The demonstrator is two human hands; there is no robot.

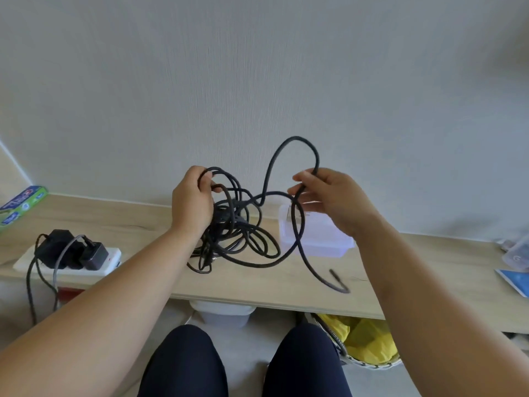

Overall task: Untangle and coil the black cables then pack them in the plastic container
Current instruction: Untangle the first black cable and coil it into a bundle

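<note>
Here, left hand (192, 202) and right hand (332, 196) each grip the black cables (243, 224) tangle.

Black cables (243, 224), tangled. Clear, frosty-white plastic container (315, 239). Light wood-grain surface (257, 282). White power strip (68, 263) with a red switch, black adapters (68, 250) on it. Blue-green box (23, 204). Yellow bag (366, 339). White textured wall (257, 81).

tangled black cables (240, 224) between both hands
</note>
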